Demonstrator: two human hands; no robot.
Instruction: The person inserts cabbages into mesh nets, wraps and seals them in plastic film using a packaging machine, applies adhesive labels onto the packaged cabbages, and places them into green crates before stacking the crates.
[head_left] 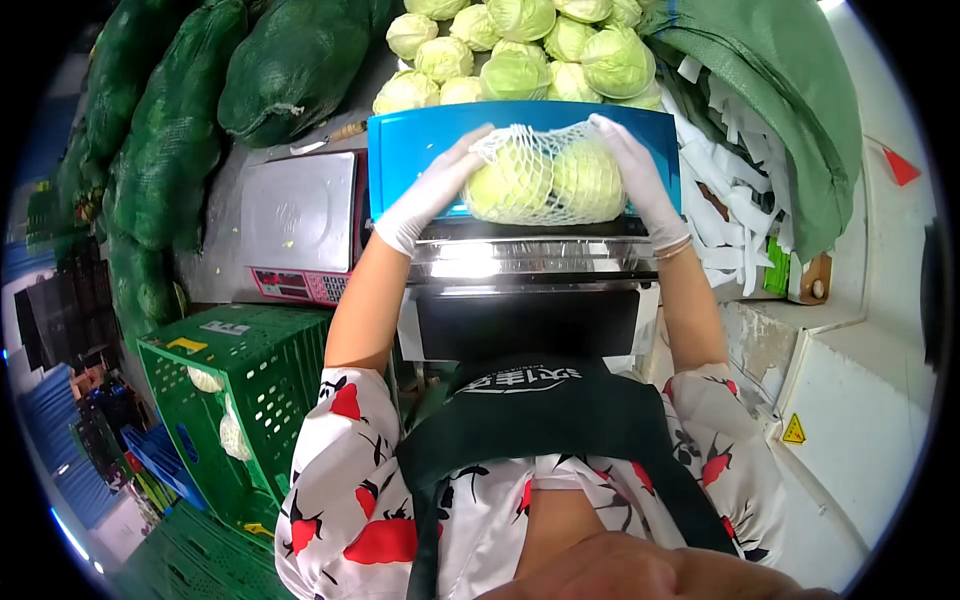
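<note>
Two pale green cabbages lie side by side inside a white net bag [548, 178]. My left hand [440, 190], in a thin white glove, grips the left side of the bag, its fingers at the upper corner of the netting. On the opposite side my right hand [640, 172], also gloved, holds the bag with its fingertips at the top right corner. Parts of the fingers are hidden by the hands and netting. Beneath and behind the bag is a blue panel [400, 150]. Just in front of it runs a shiny metal machine edge [530, 258].
Loose cabbages [517, 75] are piled beyond the blue panel. At left are a weighing scale [298, 212], a knife [330, 138], dark green net sacks [295, 75] and a green crate [260, 390]. White strips [725, 200] and a green sack [775, 90] lie at right.
</note>
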